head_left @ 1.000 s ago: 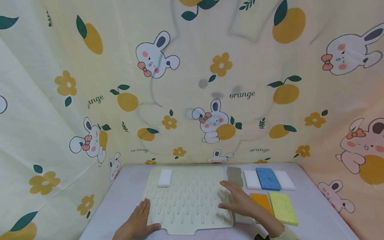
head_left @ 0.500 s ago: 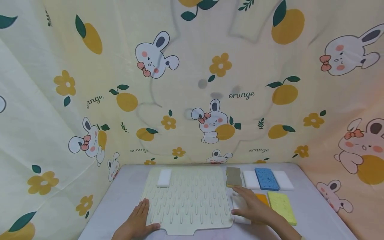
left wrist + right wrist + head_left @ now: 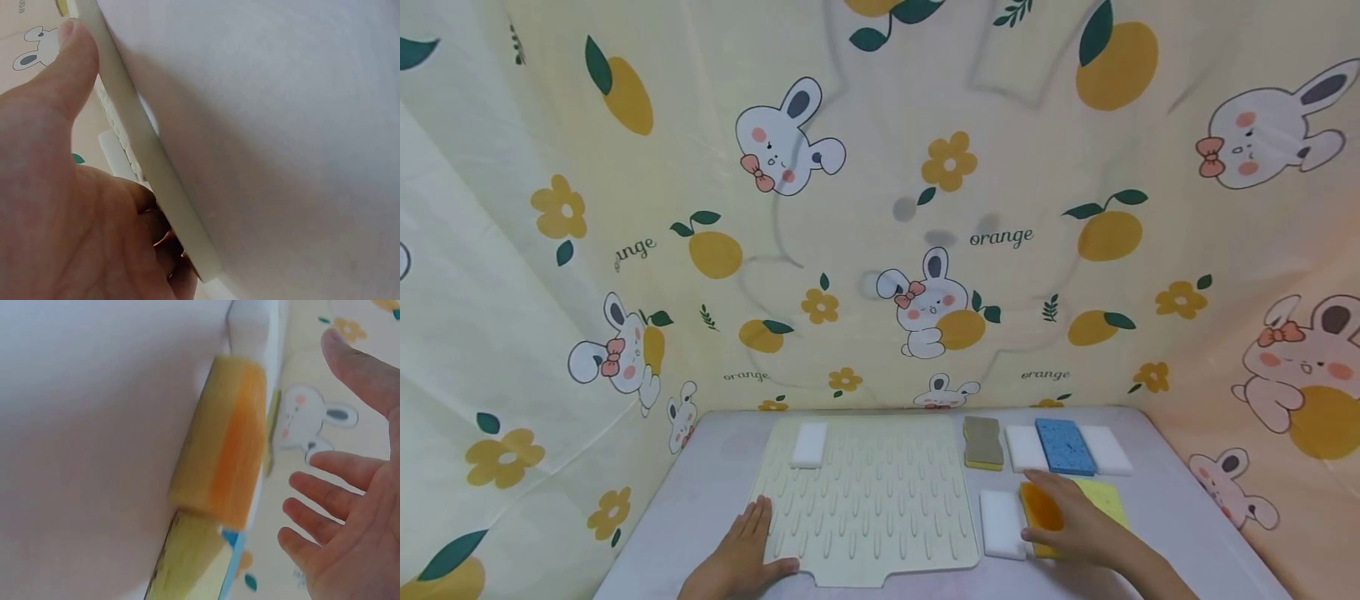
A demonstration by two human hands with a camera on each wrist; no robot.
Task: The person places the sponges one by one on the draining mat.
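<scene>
My left hand (image 3: 741, 550) rests at the front left corner of a cream ridged drying mat (image 3: 853, 571), its fingers straight along the side edge. In the left wrist view, the thumb and fingers of that hand (image 3: 53, 169) lie along the mat's thick edge (image 3: 147, 156). Over a two-tone orange and yellow sponge (image 3: 1042, 507) hovers my right hand (image 3: 1082, 525), thumb and fingers spread. The right wrist view shows a gap between this hand (image 3: 356, 519) and the sponge (image 3: 228, 444). A white sponge (image 3: 809, 444) lies on the mat at its back left.
Right of the mat lie a white sponge (image 3: 1002, 523) and a yellow-green sponge (image 3: 1105, 497), partly hidden by my hand. Behind them is a row with a grey-brown and yellow sponge (image 3: 983, 442), a blue sponge (image 3: 1065, 446) and white ones. A patterned curtain (image 3: 850, 208) surrounds the table.
My right hand has moved right, off the mat's right edge and past the front white sponge to above the orange sponge. The left hand stays at the mat's corner.
</scene>
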